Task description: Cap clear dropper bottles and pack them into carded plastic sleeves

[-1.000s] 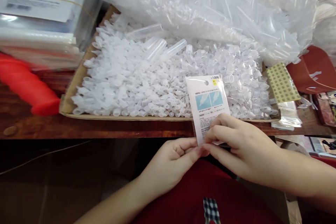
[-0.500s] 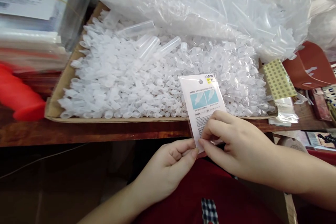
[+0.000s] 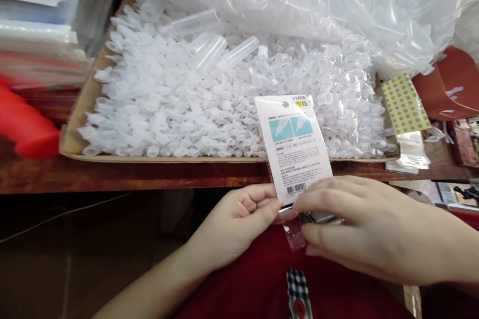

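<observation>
A printed card in a clear plastic packet (image 3: 295, 149) tilts in front of me, its back with text, two blue pictures and a barcode facing up. My left hand (image 3: 243, 222) pinches the packet's lower left corner between thumb and fingers. At its lower right edge is my right hand (image 3: 362, 227), fingers bent over the card's bottom and thumb beside the clear flap (image 3: 294, 237) hanging below. Something shiny shows between the right thumb and fingers; I cannot make out what it is.
Behind the packet, a shallow cardboard tray (image 3: 168, 158) holds many small translucent nozzles and caps. A large clear bag (image 3: 299, 5) of plastic tubes leans over it. Left are stacked packets (image 3: 41, 35) and a red ribbed object (image 3: 26, 124); right, a yellow dotted sheet (image 3: 406, 102).
My right hand has moved from the card's face to its lower right edge. The barcode and the clear flap below the card now show. My left hand keeps its pinch.
</observation>
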The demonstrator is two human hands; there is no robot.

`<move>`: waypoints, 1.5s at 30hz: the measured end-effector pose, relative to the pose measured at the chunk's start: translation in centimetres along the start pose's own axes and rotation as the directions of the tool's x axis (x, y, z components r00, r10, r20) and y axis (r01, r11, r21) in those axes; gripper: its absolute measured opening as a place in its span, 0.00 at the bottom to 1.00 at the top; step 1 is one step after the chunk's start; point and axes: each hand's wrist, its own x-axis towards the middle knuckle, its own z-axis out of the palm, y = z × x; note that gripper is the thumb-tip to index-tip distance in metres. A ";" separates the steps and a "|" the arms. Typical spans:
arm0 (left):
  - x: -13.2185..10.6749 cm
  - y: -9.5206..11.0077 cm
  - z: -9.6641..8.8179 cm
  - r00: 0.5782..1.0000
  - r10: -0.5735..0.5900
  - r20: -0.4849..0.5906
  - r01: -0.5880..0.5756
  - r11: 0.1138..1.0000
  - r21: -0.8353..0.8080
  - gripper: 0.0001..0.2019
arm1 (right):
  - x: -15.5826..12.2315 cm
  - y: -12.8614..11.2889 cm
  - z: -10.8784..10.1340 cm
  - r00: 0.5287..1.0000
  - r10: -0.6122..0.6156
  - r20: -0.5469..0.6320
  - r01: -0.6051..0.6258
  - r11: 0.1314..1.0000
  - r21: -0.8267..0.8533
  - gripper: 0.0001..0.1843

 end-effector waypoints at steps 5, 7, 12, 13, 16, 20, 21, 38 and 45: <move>0.2 0.1 0.3 0.999 -0.012 -0.033 0.011 1.000 -0.018 0.13 | -0.6 -0.4 0.8 0.996 -0.088 0.025 0.088 0.996 -0.018 0.12; 0.2 0.2 0.4 0.999 -0.018 -0.028 0.017 1.000 -0.008 0.12 | -0.5 -0.5 1.0 0.990 -0.136 0.038 0.137 0.990 -0.037 0.13; 0.1 0.3 0.6 0.999 -0.025 -0.045 0.028 0.998 0.059 0.12 | 0.3 -0.4 1.0 1.000 -0.020 0.001 0.020 0.999 -0.041 0.14; 0.1 0.3 0.6 0.998 -0.033 -0.046 0.036 0.997 0.073 0.12 | 0.5 -0.4 1.0 0.999 0.031 -0.015 -0.032 0.999 -0.021 0.14; 0.0 0.3 0.7 0.998 -0.057 -0.029 0.060 0.994 0.094 0.12 | 1.3 -0.1 0.9 0.987 0.158 -0.034 -0.154 0.984 0.091 0.11; -0.2 0.3 0.7 0.998 -0.064 0.005 0.063 0.995 0.080 0.11 | 2.1 0.0 1.0 0.964 0.255 -0.080 -0.239 0.957 0.167 0.10; -0.2 0.3 0.7 0.998 -0.063 0.011 0.062 0.995 0.080 0.11 | 2.2 0.0 1.1 0.959 0.266 -0.095 -0.248 0.954 0.171 0.10; -0.4 0.6 0.3 0.998 -0.063 0.031 0.054 0.972 0.230 0.12 | 2.6 0.0 1.7 0.959 0.252 -0.126 -0.253 0.967 0.010 0.10; -0.4 0.4 0.3 0.996 -0.085 0.032 0.077 0.977 0.201 0.12 | 2.6 0.0 1.6 0.969 0.205 -0.136 -0.212 0.976 -0.039 0.10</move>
